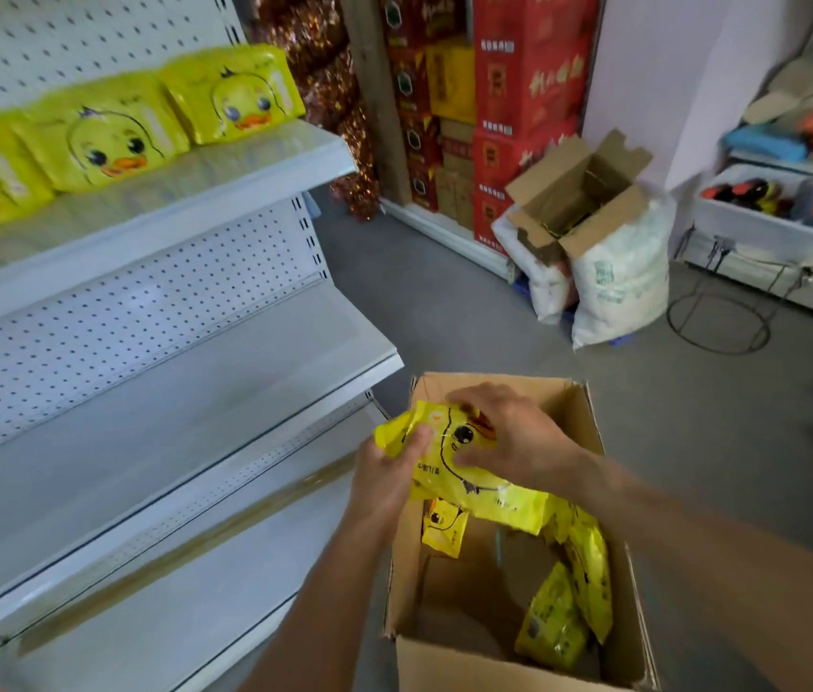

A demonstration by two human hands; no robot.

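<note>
Above the carton [589,432], both hands [384,472] [509,432] grip a crinkled yellow duck-face packet [474,476].

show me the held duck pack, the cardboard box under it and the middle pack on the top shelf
held duck pack [484,496], head view, printed front
cardboard box [469,666], head view, near wall
middle shelf pack [104,137], head view, duck face

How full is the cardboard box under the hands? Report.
Box mostly empty: bare bottom shows, only a few yellow packs inside.
</note>
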